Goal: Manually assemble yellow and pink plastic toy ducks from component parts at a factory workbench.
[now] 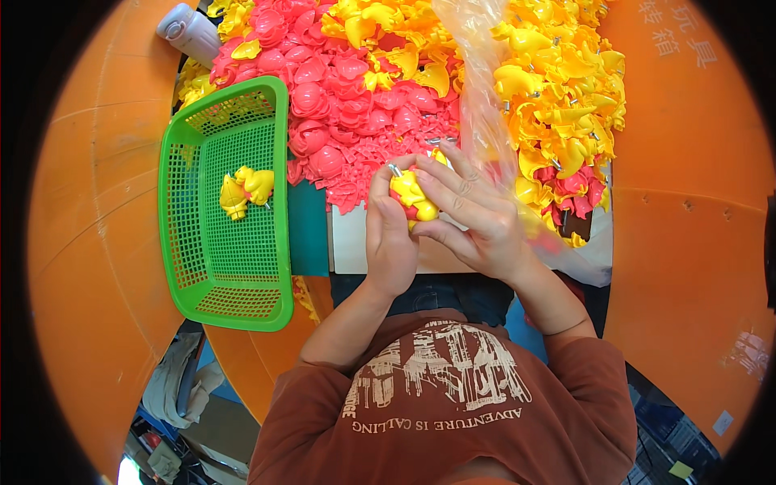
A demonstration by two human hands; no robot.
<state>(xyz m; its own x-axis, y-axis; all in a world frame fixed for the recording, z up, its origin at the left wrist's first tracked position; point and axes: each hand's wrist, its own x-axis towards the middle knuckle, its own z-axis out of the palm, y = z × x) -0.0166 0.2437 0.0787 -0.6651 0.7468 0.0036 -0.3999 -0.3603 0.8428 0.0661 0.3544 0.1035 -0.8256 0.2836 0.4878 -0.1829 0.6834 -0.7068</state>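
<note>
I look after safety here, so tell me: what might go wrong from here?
The metal pin jutting from the yellow-and-red piece might prick the left hand. If the grip slips, the piece could drop among the loose pink parts beyond. The clear plastic near the right hand may snag a finger.

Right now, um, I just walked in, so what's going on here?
A person is holding a small yellow-and-red piece with the fingers of both the left hand and the right hand. To the left, two yellow pieces lie in a green basket. Beyond the hands is a heap of pinkish-red parts, and more yellow parts are piled to the right.
</note>
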